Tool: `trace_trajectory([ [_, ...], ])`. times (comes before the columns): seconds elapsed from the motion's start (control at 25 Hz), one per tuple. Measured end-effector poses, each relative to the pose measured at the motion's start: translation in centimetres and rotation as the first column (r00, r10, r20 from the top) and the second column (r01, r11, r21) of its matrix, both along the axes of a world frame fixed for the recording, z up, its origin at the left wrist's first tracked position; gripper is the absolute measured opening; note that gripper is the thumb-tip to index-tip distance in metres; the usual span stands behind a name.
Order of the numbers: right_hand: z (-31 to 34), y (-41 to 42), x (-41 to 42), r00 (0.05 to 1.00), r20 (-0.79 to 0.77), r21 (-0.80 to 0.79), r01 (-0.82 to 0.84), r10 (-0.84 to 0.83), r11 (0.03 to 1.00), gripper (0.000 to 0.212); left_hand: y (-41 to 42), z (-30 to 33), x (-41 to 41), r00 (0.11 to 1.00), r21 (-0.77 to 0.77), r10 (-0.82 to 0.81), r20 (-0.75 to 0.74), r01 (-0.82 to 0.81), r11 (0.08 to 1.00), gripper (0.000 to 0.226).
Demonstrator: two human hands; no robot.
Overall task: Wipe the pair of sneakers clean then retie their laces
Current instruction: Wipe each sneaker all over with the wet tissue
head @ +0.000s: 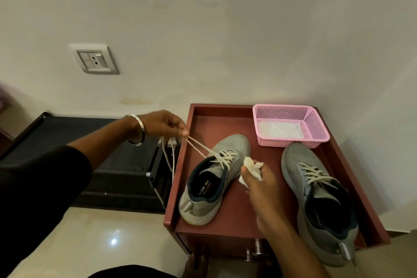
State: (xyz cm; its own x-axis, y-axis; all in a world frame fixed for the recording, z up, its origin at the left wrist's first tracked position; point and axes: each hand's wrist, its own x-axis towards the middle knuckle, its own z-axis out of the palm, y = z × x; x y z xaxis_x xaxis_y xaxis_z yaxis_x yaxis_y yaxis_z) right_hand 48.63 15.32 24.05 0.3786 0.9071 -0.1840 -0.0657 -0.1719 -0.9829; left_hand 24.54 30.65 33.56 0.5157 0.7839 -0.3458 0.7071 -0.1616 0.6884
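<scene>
Left shoe (212,178) on table (225,216), laces (198,148) pulled taut up and left, pinched by left hand (162,125), arm outstretched. Just right of shoe, right hand (259,184) clenched round crumpled wipe (251,168). Right shoe (316,196) further right, laces loose. Pink basket (291,124) behind, white wipe inside.

Cream wall (225,29), socket (94,59), glossy floor (101,232).

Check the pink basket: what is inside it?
Inside the pink basket, a flat white cloth or tissue pad lies on the floor, covering most of it. Anything under that pad is hidden, and the near wall's mesh blocks the front edge.
</scene>
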Motion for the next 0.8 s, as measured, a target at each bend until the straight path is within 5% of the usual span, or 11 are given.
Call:
trace_trajectory([
  [0.24,-0.3,0.1,-0.2,1.000,0.000,-0.014,-0.001,0.001,1.000,0.014,1.3,-2.3,-3.2,0.863,0.192,0.457,0.214,-0.496,0.847,0.006],
  [0.36,-0.3,0.0,-0.5,1.000,-0.002,-0.022,-0.006,0.006,1.000,0.014,-0.2,-6.0,-3.4,0.882,0.206,0.467,0.065,-0.469,0.859,0.011],
  [0.56,-0.5,0.0,-0.6,1.000,0.001,-0.027,-0.015,0.015,1.000,0.015,-2.2,-9.4,-2.3,0.847,0.216,0.528,0.053,-0.526,0.822,0.014],
  [0.72,-0.3,0.0,-0.3,1.000,-0.001,-0.028,-0.007,0.007,1.000,0.018,-2.5,-8.8,-1.6,0.889,0.242,0.453,-0.073,-0.424,0.872,0.021],
  [0.8,-0.1,0.0,-0.1,1.000,-0.009,-0.028,0.000,0.000,1.000,0.016,-3.3,-6.5,-0.2,0.863,0.333,0.504,-0.043,-0.463,0.821,0.027],
])
